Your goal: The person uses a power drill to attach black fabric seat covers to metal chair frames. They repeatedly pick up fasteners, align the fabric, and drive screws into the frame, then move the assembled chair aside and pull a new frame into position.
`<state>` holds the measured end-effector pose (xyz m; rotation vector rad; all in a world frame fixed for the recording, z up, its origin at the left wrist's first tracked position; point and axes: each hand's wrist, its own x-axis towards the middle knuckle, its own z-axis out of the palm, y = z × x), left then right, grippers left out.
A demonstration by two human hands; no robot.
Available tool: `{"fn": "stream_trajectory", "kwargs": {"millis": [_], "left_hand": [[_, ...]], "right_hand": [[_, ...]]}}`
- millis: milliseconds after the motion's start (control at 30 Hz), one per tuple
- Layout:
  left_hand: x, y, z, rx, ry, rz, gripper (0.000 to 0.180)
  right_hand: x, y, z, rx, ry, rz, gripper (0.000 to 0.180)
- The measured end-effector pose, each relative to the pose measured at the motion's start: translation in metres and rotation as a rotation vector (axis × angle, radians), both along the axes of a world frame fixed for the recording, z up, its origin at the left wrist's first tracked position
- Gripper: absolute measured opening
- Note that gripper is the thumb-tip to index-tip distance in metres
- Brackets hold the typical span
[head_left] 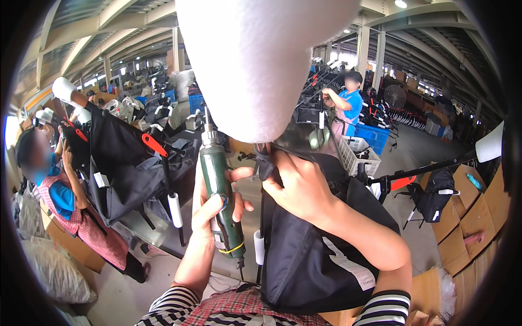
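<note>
My left hand is closed round a dark green electric screwdriver, held upright with its bit pointing up and its cord leaving the lower end. Close by, my right hand grips a black fabric piece just under a large white foam-wrapped part. The right fingertips are partly hidden behind the fabric. Below that hand hangs a black fabric seat with a white label, close against my body. A white sleeve sits on a tube beside it.
At the left, a co-worker handles another black fabric frame with a red part. Another person works at the back right, near a white crate. A black tube juts rightward above cardboard boxes.
</note>
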<state>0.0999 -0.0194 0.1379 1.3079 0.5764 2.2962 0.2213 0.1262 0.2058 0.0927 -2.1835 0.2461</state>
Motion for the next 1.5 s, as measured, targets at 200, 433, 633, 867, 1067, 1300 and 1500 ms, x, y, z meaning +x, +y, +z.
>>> {"fn": "stream_trajectory", "kwargs": {"millis": [200,433,633,867,1067,1300,1500], "left_hand": [[-0.001,0.000,-0.003,0.000,-0.025,-0.066,0.089],[0.001,-0.003,-0.006,-0.006,-0.058,-0.058,0.090],[0.002,-0.003,-0.006,0.008,-0.093,-0.094,0.097],[0.003,-0.002,-0.002,-0.009,-0.093,-0.105,0.094],[0.004,0.003,0.001,-0.002,-0.052,-0.123,0.092],[0.005,0.003,0.007,-0.028,-0.038,-0.117,0.111],[0.004,0.006,0.010,-0.044,-0.053,-0.088,0.112]], "right_hand": [[-0.011,0.004,0.000,-0.047,0.020,0.102,0.022],[-0.011,-0.002,0.000,-0.019,0.070,-0.002,0.022],[0.002,-0.003,-0.013,0.168,-0.015,-0.185,0.013],[0.005,-0.009,-0.009,0.099,0.050,-0.052,0.011],[0.012,-0.017,-0.011,0.099,0.022,-0.112,0.009],[0.047,-0.043,0.005,0.051,0.070,-0.161,0.029],[0.014,-0.017,0.029,0.023,0.145,0.056,0.051]]}}
